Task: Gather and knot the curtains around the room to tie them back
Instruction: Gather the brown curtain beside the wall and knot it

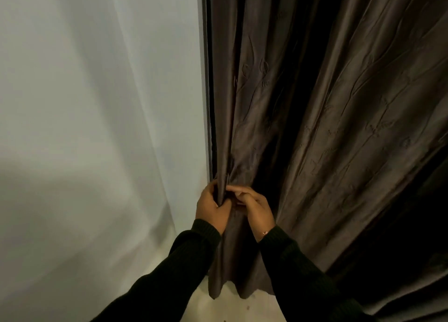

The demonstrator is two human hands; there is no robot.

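- The brown curtain (315, 132) fills the right of the frame, its left edge bunched at lower centre.
- Left hand (212, 206) grips the gathered folds, likely keeping them bundled.
- Right hand (254, 206) pinches adjacent fabric, seemingly feeding more in.

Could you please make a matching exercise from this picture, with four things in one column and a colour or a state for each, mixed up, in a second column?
Things:
1. brown curtain
2. sheer curtain
3. left hand
4. sleeves

Descriptions:
A. pale white, hanging at the left
B. dark knit, covering both arms
C. dark, embossed, bunched into folds low down
D. grips the gathered folds from the left side

Right pairs: 1-C, 2-A, 3-D, 4-B

The right hand pinches the same folds from the other side.
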